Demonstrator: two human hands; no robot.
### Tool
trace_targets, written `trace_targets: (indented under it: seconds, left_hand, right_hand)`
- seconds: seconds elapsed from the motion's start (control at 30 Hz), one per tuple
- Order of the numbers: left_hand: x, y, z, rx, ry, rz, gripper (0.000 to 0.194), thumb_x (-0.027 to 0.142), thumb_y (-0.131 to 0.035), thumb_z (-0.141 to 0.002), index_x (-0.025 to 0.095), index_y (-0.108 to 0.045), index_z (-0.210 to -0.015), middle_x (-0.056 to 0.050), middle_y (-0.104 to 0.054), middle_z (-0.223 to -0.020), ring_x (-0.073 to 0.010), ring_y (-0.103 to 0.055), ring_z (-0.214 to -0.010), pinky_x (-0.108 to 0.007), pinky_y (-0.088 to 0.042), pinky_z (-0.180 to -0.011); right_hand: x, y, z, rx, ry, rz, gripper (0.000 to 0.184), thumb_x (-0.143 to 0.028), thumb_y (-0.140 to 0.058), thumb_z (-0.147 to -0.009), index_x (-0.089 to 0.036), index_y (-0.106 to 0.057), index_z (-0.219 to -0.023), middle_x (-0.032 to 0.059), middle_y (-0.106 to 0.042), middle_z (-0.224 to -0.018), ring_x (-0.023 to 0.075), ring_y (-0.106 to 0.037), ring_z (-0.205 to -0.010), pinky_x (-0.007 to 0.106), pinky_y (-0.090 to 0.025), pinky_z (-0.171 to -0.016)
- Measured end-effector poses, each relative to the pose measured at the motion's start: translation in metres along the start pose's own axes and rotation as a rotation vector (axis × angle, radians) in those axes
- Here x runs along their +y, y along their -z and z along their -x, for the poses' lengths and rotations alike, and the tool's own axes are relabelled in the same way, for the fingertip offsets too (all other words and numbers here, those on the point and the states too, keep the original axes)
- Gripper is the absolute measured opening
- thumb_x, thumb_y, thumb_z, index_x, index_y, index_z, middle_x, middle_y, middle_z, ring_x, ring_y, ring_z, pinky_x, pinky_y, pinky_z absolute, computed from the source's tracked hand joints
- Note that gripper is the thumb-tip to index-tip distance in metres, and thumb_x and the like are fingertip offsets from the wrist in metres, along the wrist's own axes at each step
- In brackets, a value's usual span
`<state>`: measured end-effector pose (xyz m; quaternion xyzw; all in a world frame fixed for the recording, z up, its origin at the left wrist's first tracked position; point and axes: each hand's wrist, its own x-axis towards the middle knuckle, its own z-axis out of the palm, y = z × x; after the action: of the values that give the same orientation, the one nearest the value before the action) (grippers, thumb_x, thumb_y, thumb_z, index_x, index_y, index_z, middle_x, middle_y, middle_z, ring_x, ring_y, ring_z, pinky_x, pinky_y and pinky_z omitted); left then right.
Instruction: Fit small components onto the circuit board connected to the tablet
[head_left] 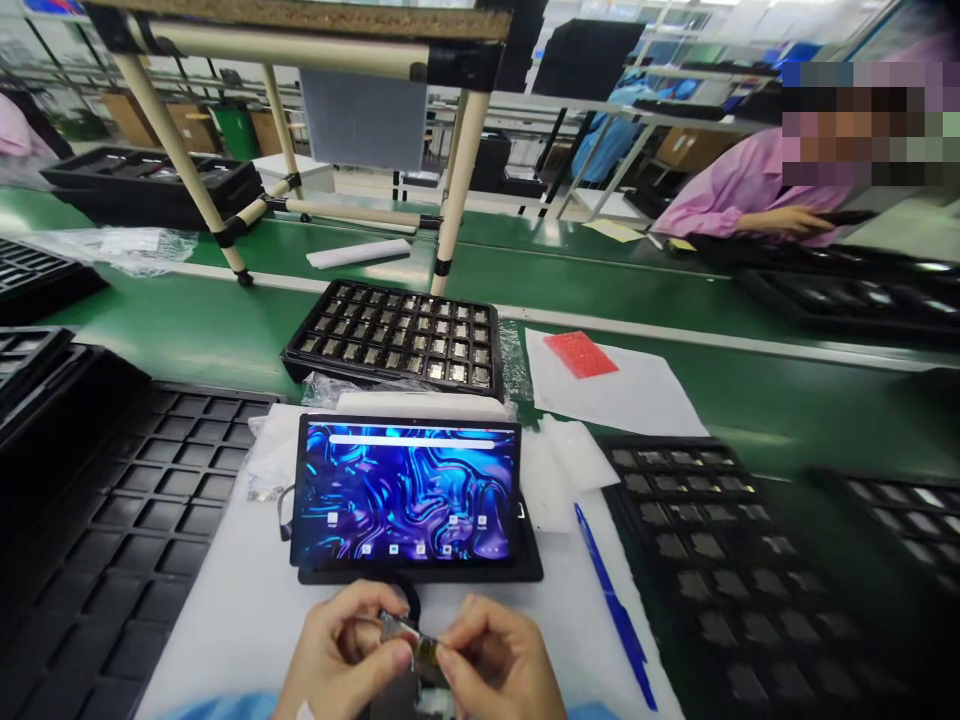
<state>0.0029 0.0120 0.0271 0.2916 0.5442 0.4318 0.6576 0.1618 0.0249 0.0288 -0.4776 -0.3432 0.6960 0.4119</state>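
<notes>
Near the bottom centre, my left hand (341,655) pinches one end of a small silvery electronic part (401,630). My right hand (510,660) grips its other end at a short yellowish strip (427,650), with thumb and forefinger closed. The part's exact kind is too small to make out. Just beyond my hands, a tablet (405,495) with a lit blue and purple screen leans on a black stand (495,574). A black cable loop shows between the tablet and my fingers. Under everything lies a white sheet (225,610).
Behind the tablet sits a black tray (296,365) of small metallic parts. Another parts tray (652,545) lies right, beside a blue pen (615,605). An empty-celled tray (150,490) is left. A red sheet (581,354) rests on white paper. Across the bench sits a person in pink (727,190).
</notes>
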Motion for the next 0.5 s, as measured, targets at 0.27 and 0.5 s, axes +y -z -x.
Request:
trace_targets:
  seconds: [0.27, 0.5]
  left_hand:
    - [-0.010, 0.004, -0.001, 0.027, -0.027, -0.079, 0.052, 0.058, -0.081, -0.057, 0.015, -0.064, -0.079, 0.000, -0.055, -0.051, -0.0062, -0.037, -0.045, -0.016, -0.023, -0.047]
    - [0.002, -0.001, 0.000, 0.012, -0.071, -0.184, 0.054, 0.064, -0.076, -0.058, 0.014, -0.064, -0.077, 0.006, -0.036, -0.048, -0.0064, -0.021, -0.046, -0.022, -0.010, -0.047]
  right_hand:
    - [0.005, 0.001, 0.000, 0.034, 0.085, 0.077, 0.025, -0.034, -0.079, -0.064, -0.016, -0.062, -0.059, -0.0007, -0.058, -0.056, 0.0104, -0.054, -0.050, 0.020, -0.041, -0.049]
    - [0.002, 0.006, 0.000, 0.013, 0.060, 0.112, 0.028, -0.039, -0.079, -0.064, -0.015, -0.065, -0.060, -0.0007, -0.058, -0.054, 0.0101, -0.052, -0.048, 0.022, -0.041, -0.047]
